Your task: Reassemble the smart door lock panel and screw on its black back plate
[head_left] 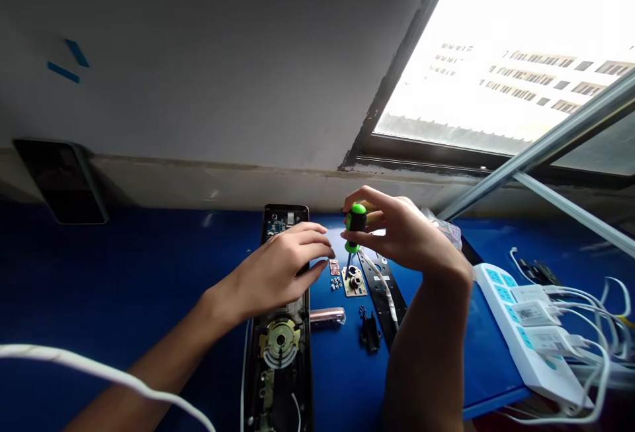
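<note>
My right hand (391,223) grips a green and black screwdriver (356,225), its shaft pointing down at a small metal plate with a round black part (354,281). Over the upper part of a long black housing (282,379), my left hand (282,266) hovers with its fingers apart. Circuit parts and a round metal piece (280,339) show inside the housing. Between the hands lie a small red board (335,266) and several screws (336,283). A pinkish cylinder (327,315) and a black bracket (370,331) lie nearer to me.
A perforated black strip (384,286) and white cable lie on the blue table (208,253). At the right is a white power strip (526,339) with chargers and cables. A dark-screened device (62,180) leans against the wall. Another white cable (99,372) crosses my left forearm.
</note>
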`<action>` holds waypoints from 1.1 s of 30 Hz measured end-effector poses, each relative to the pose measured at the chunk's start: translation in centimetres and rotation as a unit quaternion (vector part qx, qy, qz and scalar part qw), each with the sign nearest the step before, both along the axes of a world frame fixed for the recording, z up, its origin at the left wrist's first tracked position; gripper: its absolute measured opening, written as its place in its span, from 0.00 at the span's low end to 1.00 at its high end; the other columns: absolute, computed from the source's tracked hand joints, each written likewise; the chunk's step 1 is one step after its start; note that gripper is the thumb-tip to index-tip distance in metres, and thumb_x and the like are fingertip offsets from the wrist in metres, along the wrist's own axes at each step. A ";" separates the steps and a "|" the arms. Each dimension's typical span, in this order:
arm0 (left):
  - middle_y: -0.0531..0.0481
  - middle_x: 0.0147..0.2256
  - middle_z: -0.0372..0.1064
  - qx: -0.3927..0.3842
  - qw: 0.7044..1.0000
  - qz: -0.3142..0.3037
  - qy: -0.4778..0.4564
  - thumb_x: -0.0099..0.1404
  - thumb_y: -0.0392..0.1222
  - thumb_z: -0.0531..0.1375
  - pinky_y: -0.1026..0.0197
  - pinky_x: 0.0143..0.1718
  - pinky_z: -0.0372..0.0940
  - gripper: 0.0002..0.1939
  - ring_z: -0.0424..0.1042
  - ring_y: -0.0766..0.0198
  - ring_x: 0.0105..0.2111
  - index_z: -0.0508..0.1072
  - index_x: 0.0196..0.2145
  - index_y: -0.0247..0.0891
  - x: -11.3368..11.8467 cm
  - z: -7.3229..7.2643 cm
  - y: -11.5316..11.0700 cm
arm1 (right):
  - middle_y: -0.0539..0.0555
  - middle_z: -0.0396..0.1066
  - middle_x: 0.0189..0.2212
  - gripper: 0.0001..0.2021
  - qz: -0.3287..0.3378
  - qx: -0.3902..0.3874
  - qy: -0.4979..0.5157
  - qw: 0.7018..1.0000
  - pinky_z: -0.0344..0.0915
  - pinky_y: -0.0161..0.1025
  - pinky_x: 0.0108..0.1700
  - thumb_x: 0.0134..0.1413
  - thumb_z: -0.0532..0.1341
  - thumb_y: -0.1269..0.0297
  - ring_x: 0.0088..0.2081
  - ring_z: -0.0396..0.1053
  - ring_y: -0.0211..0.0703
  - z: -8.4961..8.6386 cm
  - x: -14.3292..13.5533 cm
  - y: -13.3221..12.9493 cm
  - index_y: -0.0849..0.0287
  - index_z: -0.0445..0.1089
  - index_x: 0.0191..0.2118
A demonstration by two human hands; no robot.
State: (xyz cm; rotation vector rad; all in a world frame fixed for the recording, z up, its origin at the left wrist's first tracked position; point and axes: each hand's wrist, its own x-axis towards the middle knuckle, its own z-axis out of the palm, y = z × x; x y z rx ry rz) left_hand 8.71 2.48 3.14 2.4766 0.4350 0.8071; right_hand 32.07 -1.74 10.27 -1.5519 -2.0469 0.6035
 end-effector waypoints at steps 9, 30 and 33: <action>0.44 0.47 0.79 0.009 0.999 -0.014 0.036 0.74 0.33 0.59 0.47 0.60 0.72 0.10 0.69 0.51 0.61 0.79 0.48 0.36 0.4 -0.7 -0.1 | 0.45 0.68 0.29 0.15 0.003 -0.032 0.004 0.999 0.63 0.32 0.26 0.57 0.70 0.65 0.27 0.70 0.35 -1.1 -0.4 1.7 0.51 0.65 0.45; 0.47 0.42 0.77 0.015 0.999 0.039 -0.030 0.68 0.29 0.58 0.51 0.55 0.71 0.11 0.72 0.53 0.54 0.77 0.33 0.40 -2.0 1.0 1.5 | 0.47 0.72 0.35 0.15 0.021 0.081 0.097 0.992 0.72 0.35 0.34 0.58 0.68 0.63 0.31 0.72 0.36 -1.2 -1.4 2.0 0.53 0.69 0.49; 0.47 0.41 0.76 0.008 0.998 0.052 -0.017 0.68 0.30 0.58 0.52 0.52 0.70 0.09 0.71 0.55 0.51 0.76 0.33 0.39 -2.9 1.5 1.8 | 0.48 0.72 0.36 0.16 -0.006 0.146 0.156 0.977 0.75 0.35 0.33 0.58 0.68 0.62 0.33 0.74 0.37 -0.7 -2.0 1.6 0.53 0.71 0.51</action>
